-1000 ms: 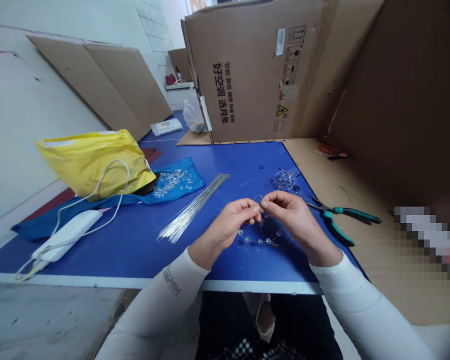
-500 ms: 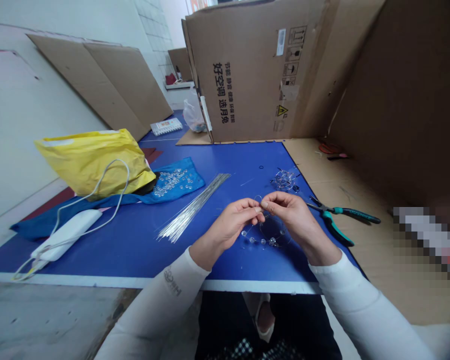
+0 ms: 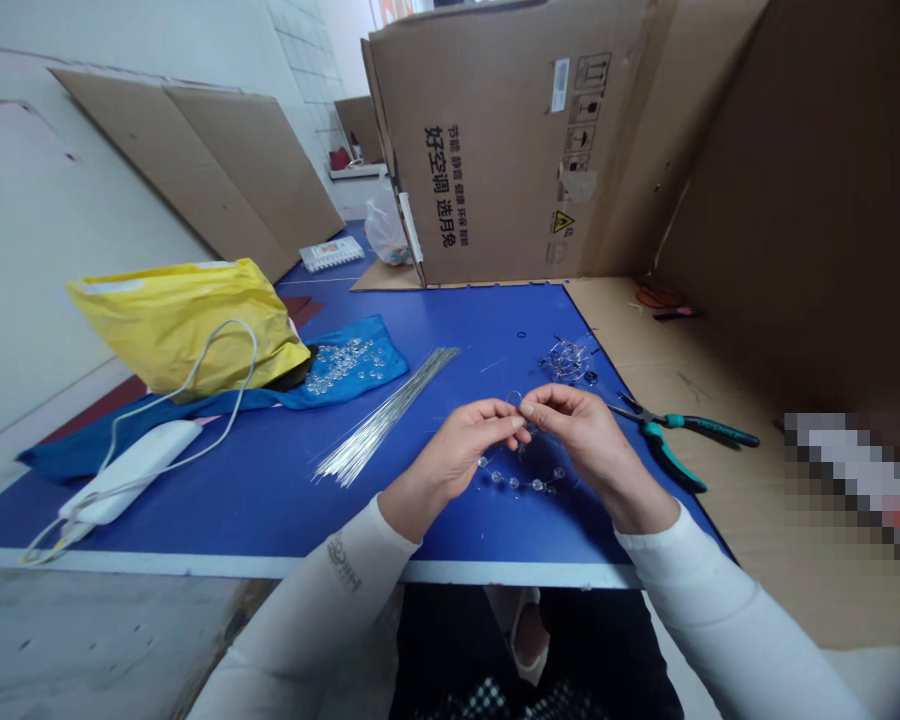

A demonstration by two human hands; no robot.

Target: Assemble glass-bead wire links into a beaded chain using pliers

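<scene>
Fingers (image 3: 499,430) of the left hand (image 3: 459,445) and right hand (image 3: 592,432) are pinched nearly closed, tips close together, on a thin beaded wire (image 3: 514,483) at the blue table (image 3: 465,312). Its small loop (image 3: 513,392) points away from the person; its clear beads (image 3: 538,485) bow nearer, the strand's long axis running left to right.

"Can you see where the left hand (image 3: 472,442) and right hand (image 3: 589,428) pinch the beaded wire (image 3: 538,485)?"

"No, their fingers hide that stretch, and farther toward six o'clock it's too fine to trace."

"What's at three o'clock?"

"An object (image 3: 855,475) pixelated past naming."

"And eleven?"

"A plastic bag (image 3: 385,228), its contents too small to make out."

"Anything cut off?"

"The carton (image 3: 510,150) at one o'clock, by the top edge; the left sleeve (image 3: 307,600) at seven, by the bottom."
</scene>
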